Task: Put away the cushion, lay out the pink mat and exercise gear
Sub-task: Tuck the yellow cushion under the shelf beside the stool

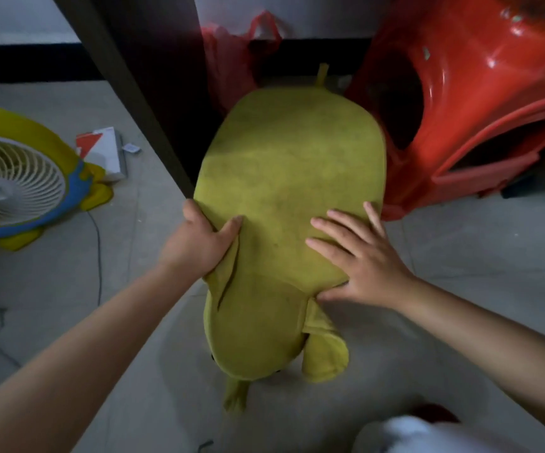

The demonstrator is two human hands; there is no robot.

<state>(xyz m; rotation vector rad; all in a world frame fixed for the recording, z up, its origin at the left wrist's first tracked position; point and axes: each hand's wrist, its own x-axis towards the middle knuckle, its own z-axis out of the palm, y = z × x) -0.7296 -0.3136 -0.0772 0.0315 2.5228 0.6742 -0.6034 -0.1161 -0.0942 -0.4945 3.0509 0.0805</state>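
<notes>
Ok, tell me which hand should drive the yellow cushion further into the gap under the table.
Probably the left hand: it grips the yellow cushion's edge, thumb on top, beside the table leg. The right hand only lies flat on top.

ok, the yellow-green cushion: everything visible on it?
The yellow-green cushion is a plush, animal-shaped pad of soft fabric, with a small tab at its far end and flaps at the near end. It lies lengthwise, far end between a dark post and a red plastic stool. The left hand grips its left edge; the right hand presses flat on top.
</notes>
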